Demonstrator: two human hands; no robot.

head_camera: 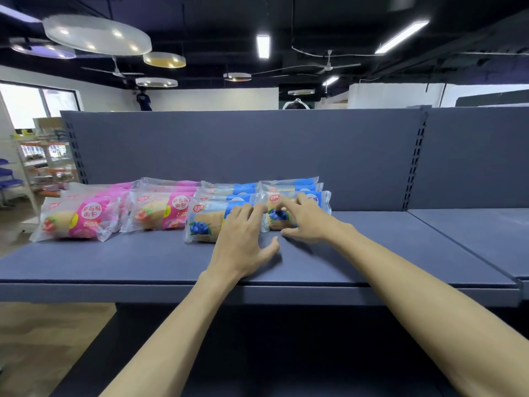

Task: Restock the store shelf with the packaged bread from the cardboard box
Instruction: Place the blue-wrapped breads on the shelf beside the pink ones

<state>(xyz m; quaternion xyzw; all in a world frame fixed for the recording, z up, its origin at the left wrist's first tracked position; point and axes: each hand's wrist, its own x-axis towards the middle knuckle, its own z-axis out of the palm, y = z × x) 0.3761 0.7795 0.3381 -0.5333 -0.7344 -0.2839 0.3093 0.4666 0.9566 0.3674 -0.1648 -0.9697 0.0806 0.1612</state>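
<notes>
I see both hands out over the grey shelf (pixel 143 262), working at the front of the blue rows. My left hand (pixel 243 239) lies palm down with the fingers loosely extended onto the right end of the near blue pack (pixel 204 220), thumb splayed out to the right just above the shelf board; it presses or rests on the wrapper and curls round nothing. My right hand (pixel 305 220) reaches in from the right, fingers spread and bent lightly, fingertips touching the front pack of the right blue row (pixel 294 196); its thumb points left, near the left thumb but apart from it. I cannot tell whether any finger actually pinches the film.

The bread sits in four rows running from near to far, each pack leaning on the one behind. The two left rows are pink packs (pixel 83 217), the second pink row (pixel 160 209) just right of the first. The two blue rows stand right of them, touching side by side. The right part of the shelf is bare board, and the back panel (pixel 257 144) rises behind the rows.
</notes>
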